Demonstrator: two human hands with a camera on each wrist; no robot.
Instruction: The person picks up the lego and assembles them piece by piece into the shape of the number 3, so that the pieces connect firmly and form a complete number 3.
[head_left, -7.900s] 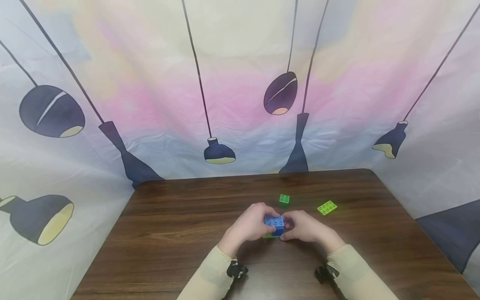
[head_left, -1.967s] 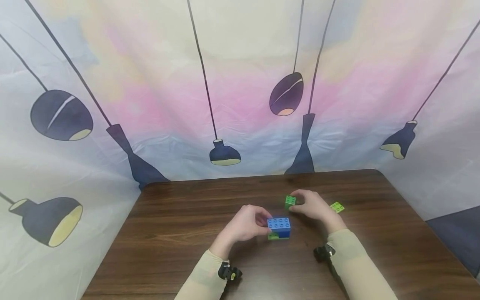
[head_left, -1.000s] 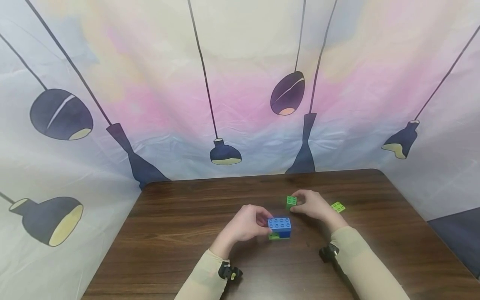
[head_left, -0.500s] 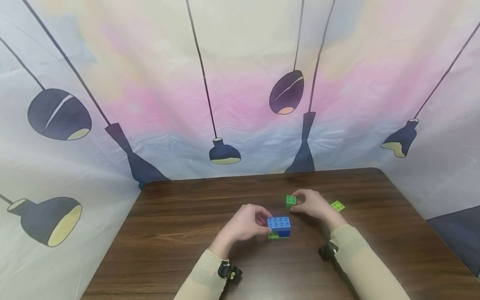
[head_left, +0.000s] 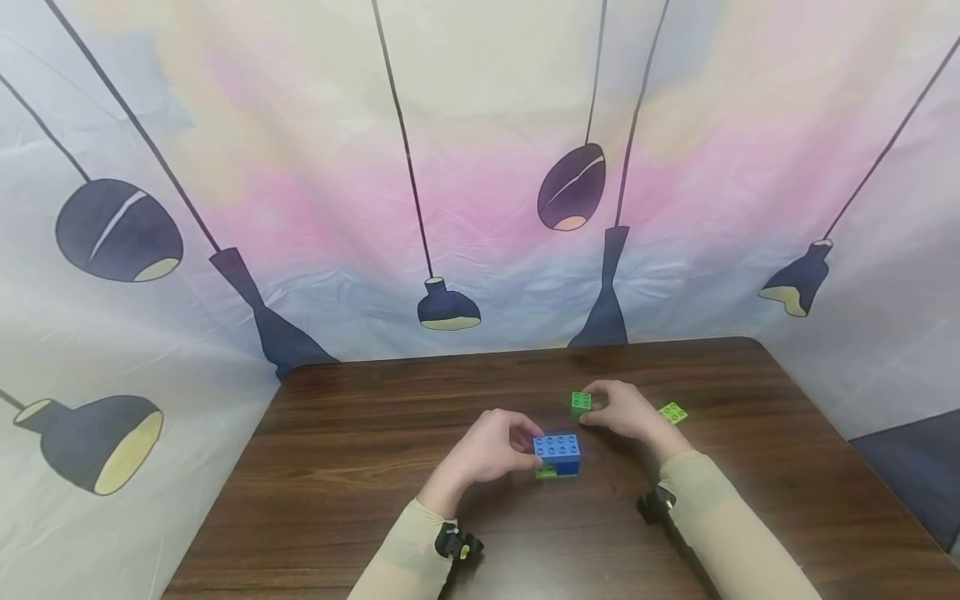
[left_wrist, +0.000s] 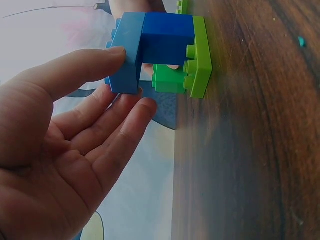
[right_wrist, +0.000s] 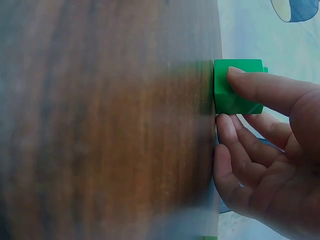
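A small stack of toy building bricks stands on the table: a light-blue brick point(head_left: 557, 447) on top, a dark-blue brick point(left_wrist: 168, 39) beneath its right part, and a lime-green plate point(left_wrist: 202, 60) at the bottom. Below the top brick's left end there is a gap over the plate's studs. My left hand point(head_left: 489, 447) pinches the light-blue brick's left end, thumb in front and fingertips behind. Farther back, my right hand point(head_left: 622, 410) pinches a green brick point(right_wrist: 240, 102) by its right side, with the thumb on its near face. This brick stands at the table surface, studs up.
Another lime-green plate point(head_left: 674, 412) lies on the dark wooden table point(head_left: 360, 467), partly hidden behind the right wrist. A fabric backdrop point(head_left: 480, 167) printed with lamps hangs behind the table's far edge.
Almost eight seconds ago both hands were at the blue stack. Since then my right hand has moved back to the green brick. Over the last two seconds both hands have stayed nearly still.
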